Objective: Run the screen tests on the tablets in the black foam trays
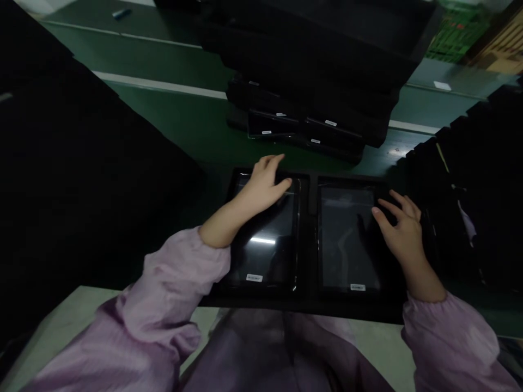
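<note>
Two dark glossy screen panels lie side by side in a black tray (312,298) in front of me. Over the upper part of the left panel (269,256) is my left hand (265,182), its thumb and fingers apart. I cannot tell whether it touches the glass. My right hand (402,226) hovers by the upper right edge of the right panel (347,245), fingers spread and slightly bent. Neither hand holds anything. Each panel carries a small white barcode label near its lower edge. A light reflects in the left panel.
Beyond the tray, several similar panels (273,124) lie beneath a tall black stack (318,60). Dark stacks rise at the left (81,163) and right (461,201). The green table (163,114) runs behind. A green crate (457,32) stands at the far right.
</note>
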Tool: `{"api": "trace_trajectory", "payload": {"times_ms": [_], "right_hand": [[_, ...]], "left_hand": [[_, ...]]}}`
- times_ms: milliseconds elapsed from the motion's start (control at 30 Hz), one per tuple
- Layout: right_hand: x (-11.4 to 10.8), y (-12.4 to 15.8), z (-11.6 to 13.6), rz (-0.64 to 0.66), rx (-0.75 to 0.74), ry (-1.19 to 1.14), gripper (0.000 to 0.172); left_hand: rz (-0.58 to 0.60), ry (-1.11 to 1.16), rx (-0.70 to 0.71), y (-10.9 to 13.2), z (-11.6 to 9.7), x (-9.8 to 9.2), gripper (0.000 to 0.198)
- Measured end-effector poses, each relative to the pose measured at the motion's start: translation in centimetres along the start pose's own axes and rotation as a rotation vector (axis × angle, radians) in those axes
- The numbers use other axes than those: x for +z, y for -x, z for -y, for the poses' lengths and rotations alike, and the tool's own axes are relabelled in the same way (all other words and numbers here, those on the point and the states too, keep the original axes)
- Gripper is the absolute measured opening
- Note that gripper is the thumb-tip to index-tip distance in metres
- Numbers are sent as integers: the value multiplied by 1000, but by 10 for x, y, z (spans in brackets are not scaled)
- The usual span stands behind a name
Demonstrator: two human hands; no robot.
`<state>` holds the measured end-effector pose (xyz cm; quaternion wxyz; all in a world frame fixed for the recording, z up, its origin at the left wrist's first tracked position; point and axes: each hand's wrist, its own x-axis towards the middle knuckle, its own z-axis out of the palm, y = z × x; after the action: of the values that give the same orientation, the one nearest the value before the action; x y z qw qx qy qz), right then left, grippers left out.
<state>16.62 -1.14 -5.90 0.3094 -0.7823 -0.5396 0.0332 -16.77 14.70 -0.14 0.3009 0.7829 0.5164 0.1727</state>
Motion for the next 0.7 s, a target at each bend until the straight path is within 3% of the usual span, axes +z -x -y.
{"api": "trace_trajectory", "payload": {"times_ms": [167, 233, 333, 500, 700], "right_hand": [[-24, 41, 0, 11, -46, -33, 66], [-30, 57, 1, 0, -80, -21, 61], [-34, 71, 5, -35, -134, -6, 52], [-35, 77, 13, -72, -224, -26, 35], [-38, 79, 16, 60, -424, -58, 24]], "left_hand": [[-9, 40, -246, 79, 28, -49, 83], [-53, 95, -413, 115, 40, -53, 95], [-134, 256, -564, 152, 55, -41, 106], [-190, 437, -572, 164, 63, -10, 93], [-186, 476, -628, 160, 55, -8, 98]]}}
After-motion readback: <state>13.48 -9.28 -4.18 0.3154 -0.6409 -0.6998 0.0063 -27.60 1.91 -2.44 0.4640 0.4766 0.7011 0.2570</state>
